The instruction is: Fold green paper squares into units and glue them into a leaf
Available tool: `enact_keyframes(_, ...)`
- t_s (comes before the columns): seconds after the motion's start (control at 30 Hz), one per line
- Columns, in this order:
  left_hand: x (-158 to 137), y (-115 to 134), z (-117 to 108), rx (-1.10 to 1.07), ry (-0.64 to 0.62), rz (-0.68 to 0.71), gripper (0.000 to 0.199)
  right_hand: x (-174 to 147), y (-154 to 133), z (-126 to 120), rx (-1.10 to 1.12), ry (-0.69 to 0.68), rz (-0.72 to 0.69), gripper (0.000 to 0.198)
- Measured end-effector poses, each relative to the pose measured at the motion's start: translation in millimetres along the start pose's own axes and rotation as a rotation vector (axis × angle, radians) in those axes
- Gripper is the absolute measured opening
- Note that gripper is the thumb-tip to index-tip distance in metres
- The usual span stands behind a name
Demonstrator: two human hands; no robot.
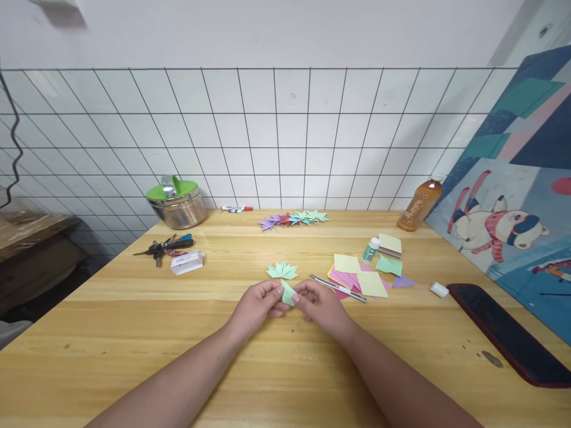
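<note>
Between my two hands is a small folded piece of light green paper (288, 292), held just above the wooden table. My left hand (260, 300) pinches its left side, thumb on top. The fingers of my right hand (319, 304) are closed on its right edge. Just beyond the fingertips lies a light green folded paper fan (282, 270) with pointed tips. Close to my right hand rests a slim silver-and-white cutter knife (339, 288), partly on pink and pale yellow paper squares (373, 284).
A glue stick (370, 249), a paper stack (389, 244), an eraser (439, 289) and a dark phone-like slab (504, 330) lie right. Coloured paper stars (294, 220) line the back, near a drink bottle (420, 204). Left are keys (166, 246), a clear box (187, 263) and a lidded pot (177, 205).
</note>
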State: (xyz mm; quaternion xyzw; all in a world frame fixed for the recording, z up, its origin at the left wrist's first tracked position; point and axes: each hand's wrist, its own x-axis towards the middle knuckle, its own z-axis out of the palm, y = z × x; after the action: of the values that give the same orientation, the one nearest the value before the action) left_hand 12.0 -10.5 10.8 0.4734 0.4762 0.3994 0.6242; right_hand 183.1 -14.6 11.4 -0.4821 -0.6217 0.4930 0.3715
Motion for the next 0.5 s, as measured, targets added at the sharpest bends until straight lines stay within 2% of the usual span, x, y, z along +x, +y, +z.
enact_keyframes(0.1,-0.8,-0.8,1.3,-0.004,-0.015,-0.005,0.032,-1.9,1.1,4.0,-0.243,0.048,-0.175,0.032)
enact_keyframes(0.2,-0.9,-2.6,1.5,0.039,-0.016,0.046,0.032,-1.5,1.2,3.6,-0.42,0.074,-0.264,0.026)
enact_keyframes(0.33,-1.0,-2.0,-0.4,0.075,0.02,0.107,0.031,1.5,2.0,-2.4,-0.435,0.056,-0.227,0.015)
enact_keyframes(0.5,-1.5,-3.1,0.2,0.137,-0.106,0.165,0.025,2.5,3.2,-6.2,-0.426,0.051,-0.198,0.013)
